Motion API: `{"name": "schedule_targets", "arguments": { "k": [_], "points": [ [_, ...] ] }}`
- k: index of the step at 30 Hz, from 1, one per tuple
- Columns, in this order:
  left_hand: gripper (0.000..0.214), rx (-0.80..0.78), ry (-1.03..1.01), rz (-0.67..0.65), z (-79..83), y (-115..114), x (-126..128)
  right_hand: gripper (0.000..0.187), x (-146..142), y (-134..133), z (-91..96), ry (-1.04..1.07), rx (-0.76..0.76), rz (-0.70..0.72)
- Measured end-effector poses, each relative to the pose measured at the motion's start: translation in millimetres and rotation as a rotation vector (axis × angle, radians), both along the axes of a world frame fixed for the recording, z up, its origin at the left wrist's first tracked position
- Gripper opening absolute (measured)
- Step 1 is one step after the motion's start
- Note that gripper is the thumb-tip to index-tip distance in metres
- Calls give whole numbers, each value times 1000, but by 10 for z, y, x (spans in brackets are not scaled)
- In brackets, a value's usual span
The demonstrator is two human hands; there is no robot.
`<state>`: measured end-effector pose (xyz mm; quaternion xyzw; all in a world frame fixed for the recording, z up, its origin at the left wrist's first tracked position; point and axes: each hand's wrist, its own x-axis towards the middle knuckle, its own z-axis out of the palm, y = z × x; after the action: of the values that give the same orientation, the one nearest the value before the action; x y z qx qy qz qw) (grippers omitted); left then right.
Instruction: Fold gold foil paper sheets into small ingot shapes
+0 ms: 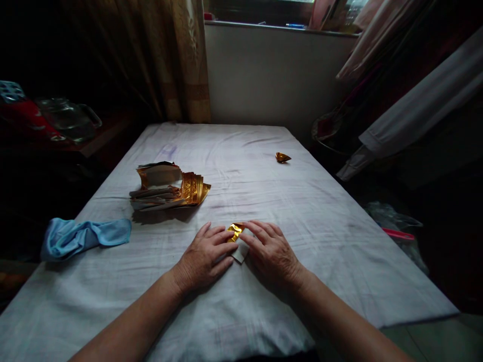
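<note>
A small piece of gold foil paper (235, 231) with a pale grey backing lies partly folded on the white cloth in front of me. My left hand (207, 254) rests at its left edge, palm down, with its fingertips holding the paper against the cloth. From the other side, my right hand (272, 249) bends its fingers over the paper's right part; its thumb is hidden. Farther off to the left stands a fanned stack of gold foil papers (166, 188). One folded gold piece (283, 158), pointed at one end, sits toward the far right.
A light blue cloth (85, 239) lies crumpled at the left edge of the cloth-covered table (339, 261). Beyond that edge, a glass jug (70, 120) stands on a dark side surface. Clothes (415, 105) hang on the right, above a plastic bag (396, 216). A curtain (181, 60) hangs behind.
</note>
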<state>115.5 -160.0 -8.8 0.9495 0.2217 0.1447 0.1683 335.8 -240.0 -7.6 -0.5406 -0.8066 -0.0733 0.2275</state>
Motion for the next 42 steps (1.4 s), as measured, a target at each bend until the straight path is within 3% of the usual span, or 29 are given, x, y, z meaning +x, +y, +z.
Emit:
{"name": "schedule_targets", "arguments": {
  "k": [10, 21, 33, 42],
  "points": [
    [35, -134, -42, 65, -24, 10, -15, 11, -199, -209, 35, 181, -180, -32],
    [14, -157, -56, 105, -39, 18, 13, 19, -214, -142, -15, 231, -200, -139],
    [11, -158, -66, 90, -23, 20, 22, 17, -258, 31, -11, 145, -259, -256],
    [12, -158, -63, 91, -31, 27, 18, 19, -273, 55, -76, 127, -203, -277]
  ]
}}
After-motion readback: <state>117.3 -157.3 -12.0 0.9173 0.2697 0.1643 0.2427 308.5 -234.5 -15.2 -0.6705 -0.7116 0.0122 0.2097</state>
